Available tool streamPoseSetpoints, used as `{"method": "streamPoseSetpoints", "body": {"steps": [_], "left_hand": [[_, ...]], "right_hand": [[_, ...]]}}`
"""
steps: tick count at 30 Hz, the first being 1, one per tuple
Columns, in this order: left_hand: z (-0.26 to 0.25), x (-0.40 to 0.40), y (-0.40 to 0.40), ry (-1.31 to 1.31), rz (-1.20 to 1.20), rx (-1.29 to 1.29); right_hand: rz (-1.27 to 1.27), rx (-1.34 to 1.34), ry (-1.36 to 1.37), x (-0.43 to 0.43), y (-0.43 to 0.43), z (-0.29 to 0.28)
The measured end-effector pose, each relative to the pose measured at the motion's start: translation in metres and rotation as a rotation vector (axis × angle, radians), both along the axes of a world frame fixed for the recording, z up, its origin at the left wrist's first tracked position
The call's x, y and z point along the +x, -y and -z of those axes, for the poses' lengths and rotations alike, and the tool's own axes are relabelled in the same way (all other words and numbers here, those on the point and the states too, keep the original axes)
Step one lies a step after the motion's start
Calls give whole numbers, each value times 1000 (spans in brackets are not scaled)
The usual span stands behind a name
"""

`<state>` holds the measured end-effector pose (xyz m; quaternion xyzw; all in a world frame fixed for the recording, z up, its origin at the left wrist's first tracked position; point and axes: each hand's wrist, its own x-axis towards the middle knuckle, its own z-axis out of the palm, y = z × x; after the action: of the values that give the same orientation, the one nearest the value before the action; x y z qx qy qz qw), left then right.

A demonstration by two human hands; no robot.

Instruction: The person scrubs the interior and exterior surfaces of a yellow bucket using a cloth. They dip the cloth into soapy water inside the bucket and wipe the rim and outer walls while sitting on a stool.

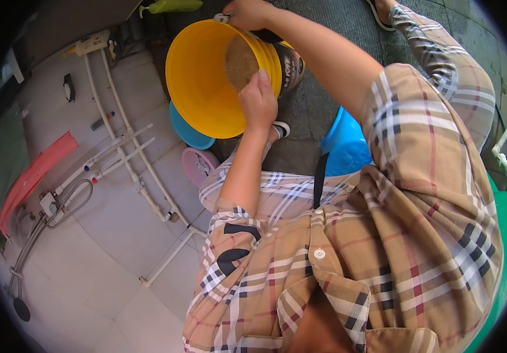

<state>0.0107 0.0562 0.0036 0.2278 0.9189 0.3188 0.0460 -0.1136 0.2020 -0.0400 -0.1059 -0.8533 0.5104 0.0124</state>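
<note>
A large bucket (202,84), yellow inside with a dark printed outside, is tilted so that its mouth faces the tiled wall on the left. Brownish, murky contents, apparently liquid, (240,61) show deep inside it. My left hand (259,99) grips the near rim, thumb laid over the edge. At the far side, my right hand (249,14) is closed around the rim beside a pale handle fitting (221,17); its fingertips are partly hidden. The bucket's base is partly covered by my right forearm.
A light-blue basin (187,130) and a pink bin (197,164) stand below the bucket's mouth. Near my knees is a blue plastic container (348,148). White pipes (136,143) run along the wall; a green bottle (174,5) lies at the top. Dark tiles (324,24) cover the floor.
</note>
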Motion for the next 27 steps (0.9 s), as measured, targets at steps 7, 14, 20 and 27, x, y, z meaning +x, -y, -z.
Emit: {"method": "streamPoseSetpoints", "body": {"steps": [7, 14, 20, 27], "left_hand": [[-3, -6, 12, -16, -57, 50], [0, -1, 12, 124, -129, 115], [-10, -5, 20, 77, -138, 14], [-2, -12, 7, 97, -178, 109]], "right_hand": [[376, -256, -371, 128, 61, 11], [468, -457, -206, 173, 88, 4], [218, -297, -59, 82, 38, 4], [110, -230, -107, 37, 14, 23]]}}
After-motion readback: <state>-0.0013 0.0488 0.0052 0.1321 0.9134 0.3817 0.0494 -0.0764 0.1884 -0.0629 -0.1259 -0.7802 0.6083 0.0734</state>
